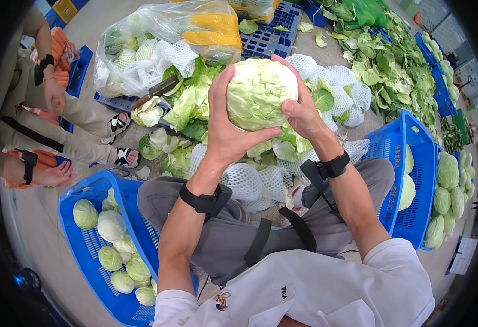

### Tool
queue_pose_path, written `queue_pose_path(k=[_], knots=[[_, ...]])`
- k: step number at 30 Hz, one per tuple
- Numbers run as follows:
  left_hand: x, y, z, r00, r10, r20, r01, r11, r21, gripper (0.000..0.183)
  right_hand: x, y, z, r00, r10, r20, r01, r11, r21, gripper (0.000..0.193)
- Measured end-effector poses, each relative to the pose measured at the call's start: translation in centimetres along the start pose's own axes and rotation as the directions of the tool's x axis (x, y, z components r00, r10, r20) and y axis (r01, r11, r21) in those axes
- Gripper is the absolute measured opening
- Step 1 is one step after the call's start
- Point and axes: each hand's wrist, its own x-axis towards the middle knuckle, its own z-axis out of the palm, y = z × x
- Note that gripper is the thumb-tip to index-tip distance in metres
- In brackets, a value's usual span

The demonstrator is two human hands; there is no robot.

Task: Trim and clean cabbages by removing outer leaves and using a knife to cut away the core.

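Note:
Between both palms I hold a pale green cabbage (262,94), raised above the pile in front of me. My left hand (225,117) is wrapped round its left side and underside. My right hand (304,109) grips the right side, its thumb pressed on the near face. Below the cabbage lie loose outer leaves (190,106) and white foam net sleeves (244,180). A knife (156,91) with a brown handle rests on the leaves to the left of my hands.
Blue crates hold cabbages at my left (116,196) and right (397,128). A clear plastic bag (157,27) of netted cabbages lies ahead on a blue pallet (269,35). Heaped leaves (391,71) spread at the far right. Another person (37,103) is at the left, near carrots (60,46).

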Motion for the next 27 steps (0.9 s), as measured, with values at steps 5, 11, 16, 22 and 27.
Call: queue_pose_path(k=[5,11,16,22,27], knots=[[0.7,0.6,-1.4,0.994,-0.069,0.09,0.068,0.998,0.006,0.114,-0.1,0.3,-0.2,0.997,-0.07,-0.036,0.068,0.997,-0.046,0.103],[1.0,1.9,-1.0,0.972,-0.232,0.03,0.227,0.904,-0.362,0.095,-0.4,-0.3,0.6,0.987,-0.156,-0.049,0.132,0.938,-0.321,0.1],[0.7,0.5,-1.2,0.975,-0.209,0.077,0.222,0.887,-0.406,0.091,-0.8,-0.4,0.7,0.985,-0.163,-0.054,0.133,0.924,-0.36,0.096],[-0.1,-0.6,-2.3,0.873,-0.481,0.075,0.428,0.686,-0.588,0.1,-0.9,1.0,0.5,0.975,0.114,-0.189,-0.072,0.974,0.216,0.092],[-0.9,0.1,-1.7,0.838,-0.412,0.358,0.489,0.277,-0.827,0.1,-1.8,1.8,0.7,0.98,0.15,-0.129,-0.151,0.989,0.006,0.093]])
